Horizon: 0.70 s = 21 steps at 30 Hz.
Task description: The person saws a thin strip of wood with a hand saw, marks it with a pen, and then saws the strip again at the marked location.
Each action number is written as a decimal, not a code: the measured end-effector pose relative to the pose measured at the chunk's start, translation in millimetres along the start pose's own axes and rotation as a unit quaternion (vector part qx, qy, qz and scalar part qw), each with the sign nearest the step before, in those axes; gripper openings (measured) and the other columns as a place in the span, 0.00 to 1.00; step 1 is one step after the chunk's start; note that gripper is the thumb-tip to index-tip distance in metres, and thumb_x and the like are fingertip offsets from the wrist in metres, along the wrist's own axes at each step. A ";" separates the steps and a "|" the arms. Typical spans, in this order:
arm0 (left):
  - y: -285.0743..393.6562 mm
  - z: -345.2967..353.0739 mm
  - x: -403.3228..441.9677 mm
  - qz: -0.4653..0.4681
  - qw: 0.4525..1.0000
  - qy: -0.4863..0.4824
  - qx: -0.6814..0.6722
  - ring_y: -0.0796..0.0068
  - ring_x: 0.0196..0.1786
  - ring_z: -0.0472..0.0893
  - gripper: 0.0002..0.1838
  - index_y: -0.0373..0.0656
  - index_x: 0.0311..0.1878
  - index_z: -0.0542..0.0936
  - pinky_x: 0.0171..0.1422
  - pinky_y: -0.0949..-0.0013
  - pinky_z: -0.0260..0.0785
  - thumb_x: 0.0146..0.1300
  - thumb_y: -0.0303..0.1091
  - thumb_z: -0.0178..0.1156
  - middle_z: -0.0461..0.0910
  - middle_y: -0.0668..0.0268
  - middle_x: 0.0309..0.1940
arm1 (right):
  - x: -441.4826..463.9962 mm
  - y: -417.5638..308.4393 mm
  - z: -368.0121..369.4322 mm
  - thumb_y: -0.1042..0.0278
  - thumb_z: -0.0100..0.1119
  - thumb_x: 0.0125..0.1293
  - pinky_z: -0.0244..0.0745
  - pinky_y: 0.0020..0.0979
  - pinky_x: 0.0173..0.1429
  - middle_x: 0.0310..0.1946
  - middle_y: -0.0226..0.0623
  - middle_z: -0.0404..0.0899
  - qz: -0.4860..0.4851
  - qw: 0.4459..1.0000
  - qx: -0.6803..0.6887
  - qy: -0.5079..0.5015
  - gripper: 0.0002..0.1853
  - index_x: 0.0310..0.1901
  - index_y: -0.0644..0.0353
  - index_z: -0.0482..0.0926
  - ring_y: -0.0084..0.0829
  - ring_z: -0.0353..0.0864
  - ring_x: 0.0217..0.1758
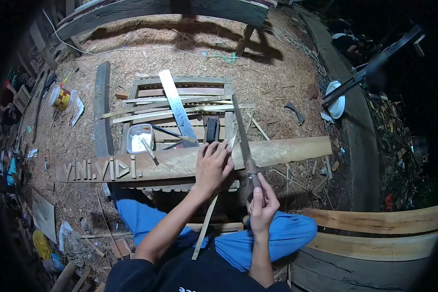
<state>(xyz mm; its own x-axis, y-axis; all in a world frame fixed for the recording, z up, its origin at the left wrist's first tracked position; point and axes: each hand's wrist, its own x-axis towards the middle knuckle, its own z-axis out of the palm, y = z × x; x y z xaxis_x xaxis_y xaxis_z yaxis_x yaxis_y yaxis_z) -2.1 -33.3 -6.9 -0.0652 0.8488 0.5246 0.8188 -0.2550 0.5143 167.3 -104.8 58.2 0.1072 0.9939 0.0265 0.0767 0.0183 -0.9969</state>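
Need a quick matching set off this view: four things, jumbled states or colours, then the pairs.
1. Bladed tool
2. Lettered board
3. Tub
4. Bucket

A. Under the left hand
B. Yellow and brown
C. Held in the right hand
D. Has a stick across its rim

Pairs: 1-C, 2-A, 3-D, 4-B

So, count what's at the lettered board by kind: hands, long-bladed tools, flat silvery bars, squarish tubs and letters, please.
Hands: 2, left hand and right hand
Long-bladed tool: 1, in the right hand
Flat silvery bar: 1
Squarish tub: 1
Letters: 8
Total: 13
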 end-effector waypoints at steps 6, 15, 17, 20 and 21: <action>-0.5 2.7 -2.1 -0.002 1.000 0.001 -0.001 0.58 0.67 0.77 0.16 0.40 0.54 0.83 0.77 0.50 0.60 0.65 0.34 0.66 0.82 0.60 0.65 | 6.5 20.4 15.4 0.67 0.56 0.79 0.66 0.25 0.46 0.44 0.34 0.79 -0.003 0.999 -0.041 -0.035 0.21 0.68 0.68 0.78 0.20 0.73 0.43; -2.2 6.2 -3.4 -0.011 1.000 0.005 -0.014 0.57 0.66 0.78 0.15 0.40 0.54 0.84 0.77 0.49 0.62 0.68 0.36 0.65 0.83 0.60 0.63 | -0.7 23.5 16.6 0.66 0.56 0.80 0.69 0.21 0.33 0.36 0.26 0.82 -0.036 0.995 -0.085 -0.031 0.21 0.68 0.66 0.79 0.13 0.74 0.31; -1.3 2.8 -3.3 -0.007 1.000 0.000 -0.016 0.57 0.66 0.77 0.15 0.40 0.55 0.84 0.78 0.50 0.62 0.68 0.35 0.65 0.82 0.60 0.64 | -2.3 3.9 21.4 0.69 0.55 0.79 0.78 0.32 0.66 0.60 0.48 0.85 -0.047 0.991 -0.115 -0.045 0.20 0.67 0.70 0.78 0.30 0.84 0.62; -0.5 2.0 -3.6 0.002 1.000 -0.003 -0.011 0.56 0.66 0.77 0.14 0.42 0.51 0.84 0.79 0.50 0.60 0.68 0.38 0.63 0.82 0.59 0.62 | -7.7 -2.4 13.8 0.69 0.56 0.80 0.77 0.31 0.65 0.60 0.47 0.85 -0.015 0.991 -0.119 -0.053 0.20 0.67 0.70 0.78 0.27 0.83 0.61; -1.3 0.6 -1.4 0.005 1.000 -0.008 -0.012 0.56 0.66 0.77 0.13 0.42 0.50 0.84 0.79 0.50 0.60 0.67 0.38 0.64 0.82 0.59 0.62 | -8.8 -1.8 13.1 0.69 0.56 0.80 0.78 0.31 0.64 0.60 0.47 0.85 0.010 0.992 -0.112 -0.057 0.20 0.68 0.69 0.78 0.27 0.83 0.60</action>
<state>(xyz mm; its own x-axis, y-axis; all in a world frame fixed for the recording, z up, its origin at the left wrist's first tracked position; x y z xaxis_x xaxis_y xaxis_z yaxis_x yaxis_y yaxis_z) -2.7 -33.8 -8.8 -0.0476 0.8532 0.5194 0.8057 -0.2746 0.5249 153.2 -112.1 58.8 -0.0002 0.9999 -0.0148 0.2947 -0.0141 -0.9555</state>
